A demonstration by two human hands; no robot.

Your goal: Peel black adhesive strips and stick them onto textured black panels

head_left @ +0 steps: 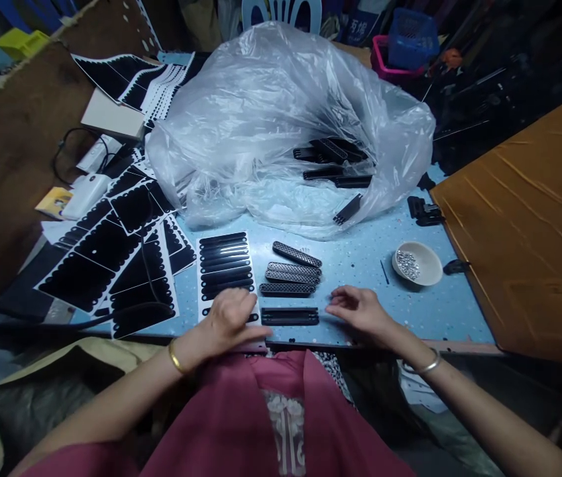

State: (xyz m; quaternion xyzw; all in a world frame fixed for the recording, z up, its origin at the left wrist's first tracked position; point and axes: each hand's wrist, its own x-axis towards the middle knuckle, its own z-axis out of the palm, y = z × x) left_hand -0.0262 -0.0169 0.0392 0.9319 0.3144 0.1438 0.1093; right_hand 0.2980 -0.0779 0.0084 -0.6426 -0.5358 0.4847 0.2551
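My left hand rests over the lower part of a white sheet of black strip stickers. Its fingers are curled under and its thumb stretches right; whatever the fingers hold, if anything, is hidden. Just right of that thumb, a black slotted plastic piece lies flat near the table's front edge. My right hand is off the piece's right end, fingers loosely bent, thumb and forefinger apart, nothing seen between them. Above the piece lie several black bars with a mesh-patterned face, the topmost one slanted.
A large clear plastic bag fills the back, with more black pieces at its mouth. On the right, a white bowl of small metal parts stands beside a brown board. Black sticker sheets pile up at left.
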